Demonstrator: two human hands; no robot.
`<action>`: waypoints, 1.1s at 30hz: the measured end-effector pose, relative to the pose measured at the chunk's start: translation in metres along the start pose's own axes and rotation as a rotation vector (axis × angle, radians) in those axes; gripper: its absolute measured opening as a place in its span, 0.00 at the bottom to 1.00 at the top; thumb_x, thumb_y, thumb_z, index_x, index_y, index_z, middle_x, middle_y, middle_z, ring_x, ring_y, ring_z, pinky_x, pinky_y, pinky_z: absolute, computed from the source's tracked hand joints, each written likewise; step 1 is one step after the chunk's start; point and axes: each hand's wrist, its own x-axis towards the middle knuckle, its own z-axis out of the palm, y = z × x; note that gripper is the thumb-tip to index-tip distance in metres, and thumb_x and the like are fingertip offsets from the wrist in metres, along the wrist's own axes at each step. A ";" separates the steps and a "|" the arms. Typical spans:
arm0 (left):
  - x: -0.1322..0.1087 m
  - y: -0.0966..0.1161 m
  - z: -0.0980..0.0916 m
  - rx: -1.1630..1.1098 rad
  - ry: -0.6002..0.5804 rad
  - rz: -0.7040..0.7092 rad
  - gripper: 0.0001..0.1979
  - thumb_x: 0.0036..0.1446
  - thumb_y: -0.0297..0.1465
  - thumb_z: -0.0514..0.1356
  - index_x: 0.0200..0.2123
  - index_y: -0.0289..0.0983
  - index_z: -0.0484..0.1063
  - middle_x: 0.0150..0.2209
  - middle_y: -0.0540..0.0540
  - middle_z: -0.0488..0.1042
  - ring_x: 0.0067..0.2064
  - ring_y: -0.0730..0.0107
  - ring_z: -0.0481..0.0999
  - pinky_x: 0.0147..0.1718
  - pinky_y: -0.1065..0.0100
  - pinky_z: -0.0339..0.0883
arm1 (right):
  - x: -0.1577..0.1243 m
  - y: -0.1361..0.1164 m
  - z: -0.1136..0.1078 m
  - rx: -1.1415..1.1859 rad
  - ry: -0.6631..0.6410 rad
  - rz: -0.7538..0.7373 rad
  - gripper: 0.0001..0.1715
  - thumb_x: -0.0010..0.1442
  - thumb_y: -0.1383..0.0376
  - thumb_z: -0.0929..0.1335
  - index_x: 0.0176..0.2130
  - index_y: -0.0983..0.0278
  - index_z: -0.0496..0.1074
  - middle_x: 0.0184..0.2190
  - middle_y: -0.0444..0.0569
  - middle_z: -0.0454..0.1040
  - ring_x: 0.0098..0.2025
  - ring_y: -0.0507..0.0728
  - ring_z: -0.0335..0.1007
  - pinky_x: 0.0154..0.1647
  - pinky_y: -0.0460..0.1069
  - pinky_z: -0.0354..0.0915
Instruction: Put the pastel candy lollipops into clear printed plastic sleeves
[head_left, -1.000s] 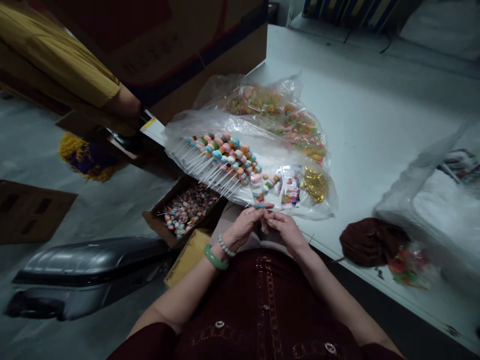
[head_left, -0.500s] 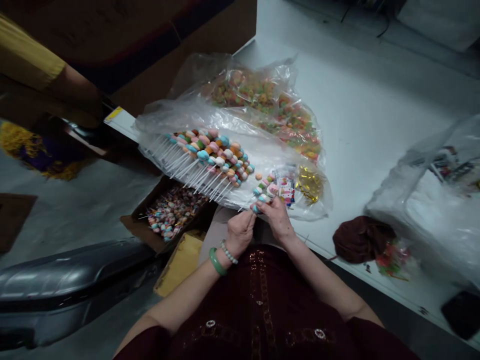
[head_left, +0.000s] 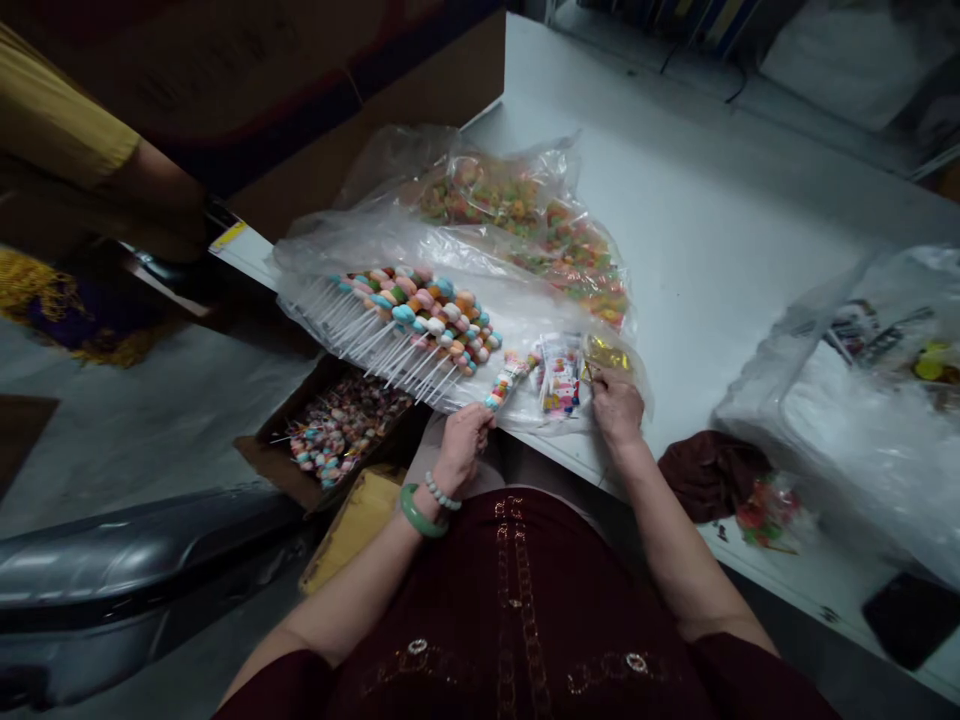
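Observation:
My left hand (head_left: pixel 464 437) is closed round the stick of a candy skewer (head_left: pixel 507 380) of small coloured sweets, held at the table's near edge. My right hand (head_left: pixel 617 404) reaches to the right and its fingers pinch at a heap of gold twist ties (head_left: pixel 604 352). Between the two hands lies a stack of small printed bags (head_left: pixel 560 376). Just beyond, a row of finished candy skewers (head_left: pixel 420 318) lies on a clear plastic sheet (head_left: pixel 315 250), sticks pointing left.
A clear bag of loose sweets (head_left: pixel 540 225) lies behind the skewers on the white table (head_left: pixel 712 200). A dark red cloth (head_left: pixel 709 466), more plastic bags (head_left: pixel 847 420) and a black phone (head_left: pixel 911 617) lie right. A cardboard box of sweets (head_left: pixel 341 430) stands below left; another person's yellow sleeve (head_left: pixel 52 120) is far left.
My hands have come apart: the right hand left the skewer and moved right to the gold ties. The left hand keeps the skewer, now tilted up to the right.

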 end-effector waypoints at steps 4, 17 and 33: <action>-0.001 0.006 0.001 0.008 -0.004 0.015 0.13 0.48 0.37 0.61 0.20 0.36 0.66 0.12 0.58 0.52 0.14 0.83 0.48 0.15 0.73 0.39 | 0.000 0.000 -0.004 0.047 0.009 -0.036 0.19 0.60 0.64 0.60 0.39 0.63 0.78 0.39 0.54 0.78 0.44 0.61 0.71 0.47 0.53 0.63; -0.017 0.015 0.016 0.039 -0.072 0.007 0.14 0.47 0.39 0.63 0.23 0.34 0.68 0.15 0.58 0.55 0.15 0.84 0.50 0.16 0.75 0.42 | 0.014 -0.002 -0.007 0.268 -0.026 0.064 0.12 0.55 0.62 0.64 0.31 0.60 0.78 0.30 0.47 0.78 0.35 0.58 0.71 0.37 0.50 0.63; -0.020 0.014 0.033 0.016 -0.065 -0.059 0.12 0.47 0.37 0.62 0.22 0.34 0.68 0.14 0.58 0.53 0.14 0.85 0.47 0.15 0.73 0.40 | -0.004 0.002 -0.026 1.049 -0.171 0.309 0.12 0.37 0.61 0.72 0.24 0.63 0.70 0.17 0.38 0.67 0.15 0.46 0.57 0.14 0.44 0.49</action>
